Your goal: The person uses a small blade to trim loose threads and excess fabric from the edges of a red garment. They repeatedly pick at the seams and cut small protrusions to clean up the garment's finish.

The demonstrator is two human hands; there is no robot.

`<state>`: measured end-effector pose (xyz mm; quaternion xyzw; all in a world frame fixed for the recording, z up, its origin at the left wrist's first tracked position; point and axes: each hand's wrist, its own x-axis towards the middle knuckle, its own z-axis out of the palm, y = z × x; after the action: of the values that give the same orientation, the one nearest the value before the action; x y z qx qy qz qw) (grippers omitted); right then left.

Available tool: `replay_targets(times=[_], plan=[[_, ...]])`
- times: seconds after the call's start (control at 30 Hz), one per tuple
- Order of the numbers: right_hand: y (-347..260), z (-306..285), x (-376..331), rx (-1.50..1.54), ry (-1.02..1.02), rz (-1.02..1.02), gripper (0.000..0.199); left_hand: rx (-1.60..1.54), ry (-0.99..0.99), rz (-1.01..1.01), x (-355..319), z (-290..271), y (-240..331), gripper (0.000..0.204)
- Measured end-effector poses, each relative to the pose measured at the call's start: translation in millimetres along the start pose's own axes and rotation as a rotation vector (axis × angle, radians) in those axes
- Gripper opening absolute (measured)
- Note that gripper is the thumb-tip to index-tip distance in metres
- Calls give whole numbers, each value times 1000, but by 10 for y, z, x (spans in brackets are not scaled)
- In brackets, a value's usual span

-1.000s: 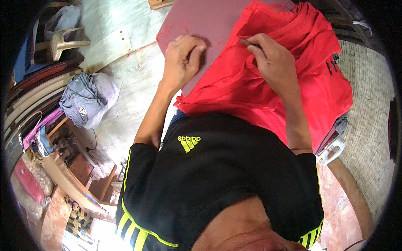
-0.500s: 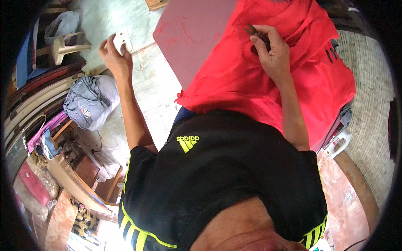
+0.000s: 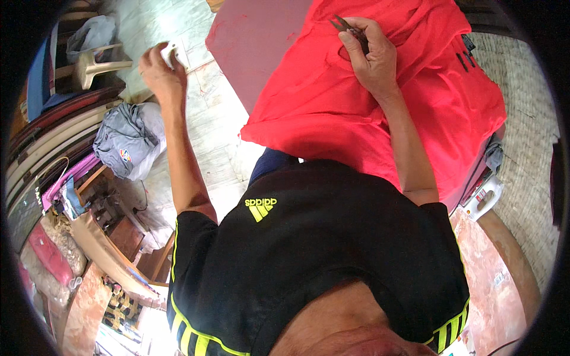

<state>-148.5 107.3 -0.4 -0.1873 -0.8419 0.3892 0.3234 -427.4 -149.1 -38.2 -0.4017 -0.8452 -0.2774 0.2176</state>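
Observation:
My right hand (image 3: 375,59) is closed around small dark thread snips (image 3: 341,24), their two pointed blades spread and aimed left. Beneath it a large red cloth (image 3: 320,113) lies in folds over a table and hangs toward my body. Off to the left, clear of the table's edge, my left hand (image 3: 164,72) is raised above the floor. Its fingers are bent, thumb and forefinger apart, and nothing shows between them. Behind those fingertips a pale plate with dark holes (image 3: 176,52) is partly covered by the hand.
The bare reddish tabletop (image 3: 249,53) shows left of the cloth. A white-handled appliance, perhaps an iron (image 3: 484,199), sits at the right. Two dark slim tools (image 3: 465,59) lie at the cloth's right side. A grey bundle (image 3: 127,136) and stacked boards (image 3: 65,127) stand at left.
My right hand and the snips appear slightly farther left and up, with the blades showing more plainly. The left hand's fingers have curled in more. The whole view has shifted a little.

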Motion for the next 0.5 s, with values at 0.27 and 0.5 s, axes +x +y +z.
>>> replay_targets(times=[0.27,0.5], plan=[[-27,5,22,73,-28,34,20,-241,-168,174,-80,579,1036,28],[151,-121,7,366,54,-118,19,-479,-166,-38,77,-152,1236,22]])
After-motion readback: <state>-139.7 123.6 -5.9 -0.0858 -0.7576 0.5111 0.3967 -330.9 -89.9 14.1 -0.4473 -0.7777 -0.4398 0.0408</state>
